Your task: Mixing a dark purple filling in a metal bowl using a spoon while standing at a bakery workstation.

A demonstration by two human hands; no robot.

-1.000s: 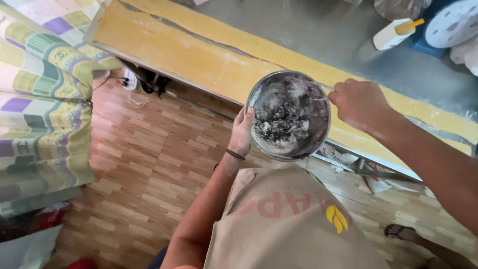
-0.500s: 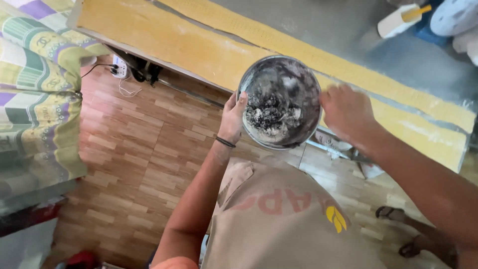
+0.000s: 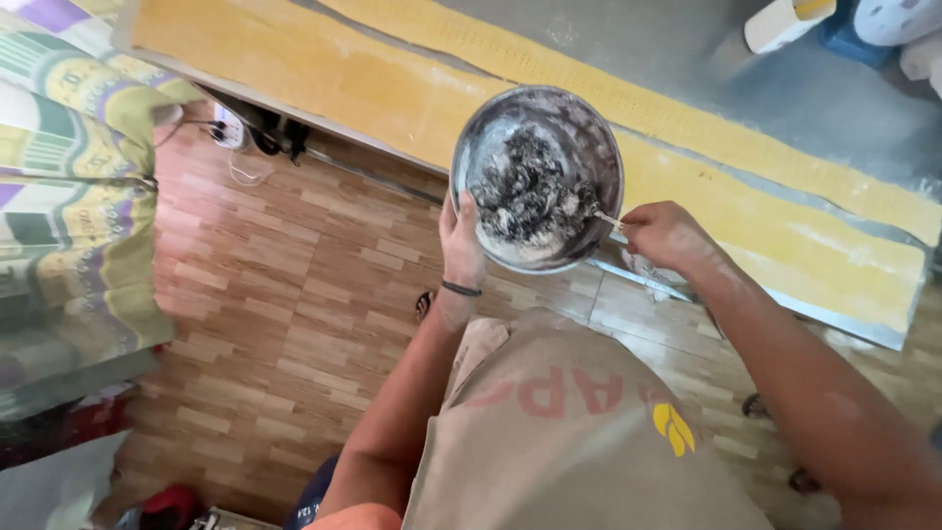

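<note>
Two hands are on the job as I watch from the head camera; the left hand (image 3: 459, 245) cups the near-left rim of the metal bowl (image 3: 537, 177), fingers wrapped on its wall, holding it in the air over the edge of the table; the right hand (image 3: 662, 236) is closed in a pinch on a thin pale stick (image 3: 605, 218) whose far end reaches into the bowl. Inside sits a clumpy grey-and-black mixture (image 3: 530, 201), with pale smears up the bowl's walls; I judge the step in hand to be stirring or scraping that mixture; the next move, as I read it, calls for a steady left grip while the stick works through the lumps without tipping the bowl.

Around it: a long yellow sheet (image 3: 324, 79) lies on the grey table (image 3: 706, 69), split by narrow gaps into strips; a white container (image 3: 780, 25) stands at the far right corner, well apart; a patterned cloth (image 3: 69, 167) hangs at the left; a power strip (image 3: 228, 128) lies on the wooden floor (image 3: 265, 285) under the table edge. Nothing blocks the hands; the sheet just beyond the bowl is what spilled mixture could reach.
</note>
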